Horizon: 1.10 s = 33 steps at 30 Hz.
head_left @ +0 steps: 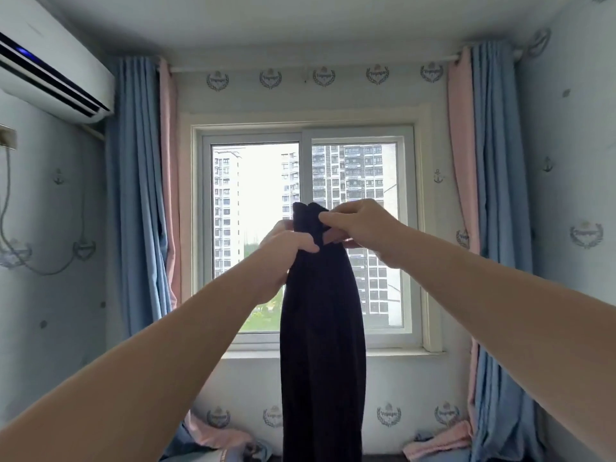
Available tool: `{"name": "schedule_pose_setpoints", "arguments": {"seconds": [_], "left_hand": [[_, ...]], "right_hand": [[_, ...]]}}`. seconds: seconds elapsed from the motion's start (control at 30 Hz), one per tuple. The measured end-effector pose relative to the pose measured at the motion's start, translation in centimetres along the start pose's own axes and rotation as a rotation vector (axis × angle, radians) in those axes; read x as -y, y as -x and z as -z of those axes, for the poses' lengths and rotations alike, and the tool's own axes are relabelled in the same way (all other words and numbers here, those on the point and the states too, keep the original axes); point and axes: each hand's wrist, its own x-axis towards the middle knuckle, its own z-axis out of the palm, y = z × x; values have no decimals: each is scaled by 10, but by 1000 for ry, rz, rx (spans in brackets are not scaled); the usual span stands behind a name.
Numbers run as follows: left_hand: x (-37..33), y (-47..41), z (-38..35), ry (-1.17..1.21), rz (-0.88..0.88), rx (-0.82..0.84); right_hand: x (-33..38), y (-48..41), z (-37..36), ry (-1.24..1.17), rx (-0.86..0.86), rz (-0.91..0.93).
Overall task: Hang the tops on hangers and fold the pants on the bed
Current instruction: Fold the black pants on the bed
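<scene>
- Left forearm and right forearm: bare, reaching forward and up from the lower corners and meeting mid-frame. Raised, by my judgement, so the cloth hangs free and straight.
- Left hand: fingers curled round the bunched cloth just under its top, thumb across the front. It grips from the left and appears to carry the weight.
- Right hand: slightly higher, close beside the left. Thumb and fingertips are closed in a pinch on the top edge, probably to line up the edges.
- Garment: dark navy, held in the air between the two hands. It drops as one long narrow column to the bottom of the frame, with the lower end cut off. The shape suggests pants doubled leg on leg, though this is not certain. If so, it is being straightened before folding. Neither bed nor hangers are in view.
- Air conditioner: white, high on the left wall.
- Left curtain and right curtain: blue with pink lining, drawn aside, ends pooled at the wall foot.
- Window: white sliding frame directly behind the garment, with apartment towers beyond.
</scene>
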Motion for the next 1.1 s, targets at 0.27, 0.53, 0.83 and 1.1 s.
{"name": "schedule_pose_setpoints", "arguments": {"seconds": [0.27, 0.53, 0.83, 1.1], "left_hand": [[25, -5, -5, 69, -90, -146], [2, -5, 42, 231, -47, 10], [5, -3, 117, 65, -44, -32], [-20, 44, 146, -74, -252, -258]], "right_hand": [[-24, 0, 15, -167, -122, 14], [-124, 23, -3, -370, 441, -459], [-86, 11, -41, -455, 126, -361], [-13, 27, -76, -284, -78, -238]]}}
